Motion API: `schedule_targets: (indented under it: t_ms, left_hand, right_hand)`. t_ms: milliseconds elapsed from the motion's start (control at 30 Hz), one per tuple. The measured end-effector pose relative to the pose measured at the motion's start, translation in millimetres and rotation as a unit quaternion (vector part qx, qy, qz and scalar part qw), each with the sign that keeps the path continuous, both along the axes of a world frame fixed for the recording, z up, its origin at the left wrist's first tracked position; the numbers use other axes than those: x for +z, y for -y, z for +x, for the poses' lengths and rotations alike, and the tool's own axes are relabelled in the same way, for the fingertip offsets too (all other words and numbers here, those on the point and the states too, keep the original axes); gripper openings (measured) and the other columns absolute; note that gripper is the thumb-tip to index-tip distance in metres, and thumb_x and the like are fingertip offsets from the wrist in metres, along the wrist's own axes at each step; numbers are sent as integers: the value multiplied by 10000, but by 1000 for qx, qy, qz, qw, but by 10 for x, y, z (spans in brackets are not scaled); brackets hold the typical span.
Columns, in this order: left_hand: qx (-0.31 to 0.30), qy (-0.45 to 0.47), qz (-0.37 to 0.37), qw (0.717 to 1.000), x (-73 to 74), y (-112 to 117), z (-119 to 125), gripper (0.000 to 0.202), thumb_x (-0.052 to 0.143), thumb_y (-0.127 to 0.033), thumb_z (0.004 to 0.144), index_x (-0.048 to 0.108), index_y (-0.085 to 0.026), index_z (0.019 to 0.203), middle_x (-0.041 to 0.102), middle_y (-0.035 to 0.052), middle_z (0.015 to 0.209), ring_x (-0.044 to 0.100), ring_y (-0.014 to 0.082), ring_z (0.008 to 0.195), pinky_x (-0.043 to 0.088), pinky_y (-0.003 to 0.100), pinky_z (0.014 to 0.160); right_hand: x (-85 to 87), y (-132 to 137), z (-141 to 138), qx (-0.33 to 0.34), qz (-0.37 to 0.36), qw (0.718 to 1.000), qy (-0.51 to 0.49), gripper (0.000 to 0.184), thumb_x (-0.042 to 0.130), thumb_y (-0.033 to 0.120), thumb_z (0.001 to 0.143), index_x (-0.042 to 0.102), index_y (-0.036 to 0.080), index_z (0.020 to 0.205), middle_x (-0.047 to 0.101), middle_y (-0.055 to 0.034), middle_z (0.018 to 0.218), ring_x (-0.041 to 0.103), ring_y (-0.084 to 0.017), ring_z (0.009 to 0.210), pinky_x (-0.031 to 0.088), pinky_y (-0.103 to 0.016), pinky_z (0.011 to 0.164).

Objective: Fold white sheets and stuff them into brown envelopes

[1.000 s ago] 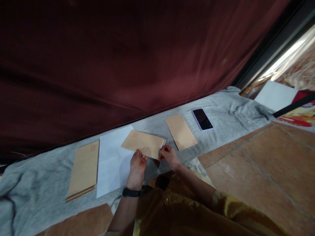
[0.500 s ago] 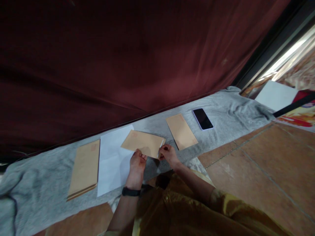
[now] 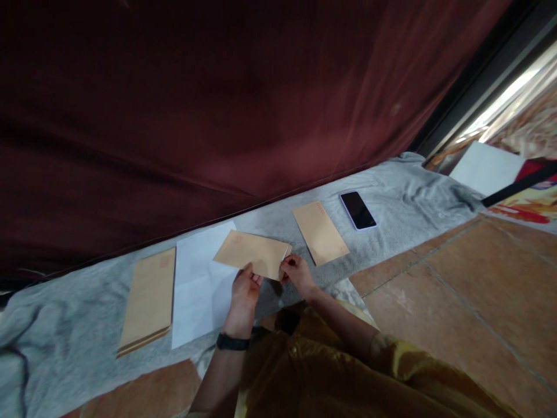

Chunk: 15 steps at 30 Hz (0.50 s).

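A tan paper envelope [image 3: 251, 251] is held tilted over the grey cloth, its open end to the right. My left hand [image 3: 246, 288] pinches its lower edge, thumb on top. At the right end, my right hand [image 3: 298, 272] has its fingertips closed on the mouth of the envelope, where a thin white edge shows. Whatever lies inside is hidden. White paper sheets [image 3: 198, 290] lie partly beneath the held envelope and to its left. Further left is a stack of tan envelopes [image 3: 148, 290], while another tan envelope [image 3: 321, 233] lies flat to the right.
A phone with a dark screen [image 3: 358, 210] rests on the grey cloth [image 3: 404, 203] at the right. Behind the cloth hangs a dark red curtain [image 3: 261, 116]. Brown floor tiles [image 3: 461, 302] run along the near side. A white board [image 3: 487, 168] stands at the far right.
The white strip at the envelope's right end has become narrower. My left hand has slid slightly right along the lower edge. My right hand stays at the mouth.
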<state>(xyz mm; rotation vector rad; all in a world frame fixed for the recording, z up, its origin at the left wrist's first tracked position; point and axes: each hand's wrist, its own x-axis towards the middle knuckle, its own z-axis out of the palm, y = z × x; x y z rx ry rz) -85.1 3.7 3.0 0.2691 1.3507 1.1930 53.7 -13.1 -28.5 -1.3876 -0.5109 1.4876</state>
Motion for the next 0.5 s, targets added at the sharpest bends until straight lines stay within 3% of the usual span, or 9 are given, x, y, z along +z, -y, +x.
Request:
schedule_targets:
  t_ms: [133,267,400,500]
  left_hand:
    - [-10,36,2,999,31,188,148,254,734,-106,726,620,-209,928,743,28,882,722,177,840,562,303,760]
    - [-27,9,19,999,30,347,262,424,837,-131,597,637,-212,963,748,17,926,717,177,817,561,305,738]
    - [-66,-36,75,994,56,364,243,509,881,-232,556,635,-204,1001,748,42,988,710,199,850,555,312,730]
    - [-78,-53,75,993,94,321,175,508,881,-259,543,616,-194,971,745,46,938,703,197,798,549,312,697]
  right_hand:
    - [32,8,-12,-12,-8,1000,-1,200,688,308,629,534,215,715,559,78,540,535,-113,402,476,-223,364]
    - [59,41,-11,-16,-5,1000,-8,267,706,331,613,520,217,767,577,88,554,549,-113,390,480,-220,359]
    - [99,76,6,-31,-2,999,-16,402,745,385,603,465,240,852,568,109,549,558,-123,386,473,-220,355]
    - [162,76,66,-46,0,999,-24,490,771,418,590,445,252,915,590,112,590,568,-120,403,481,-221,375]
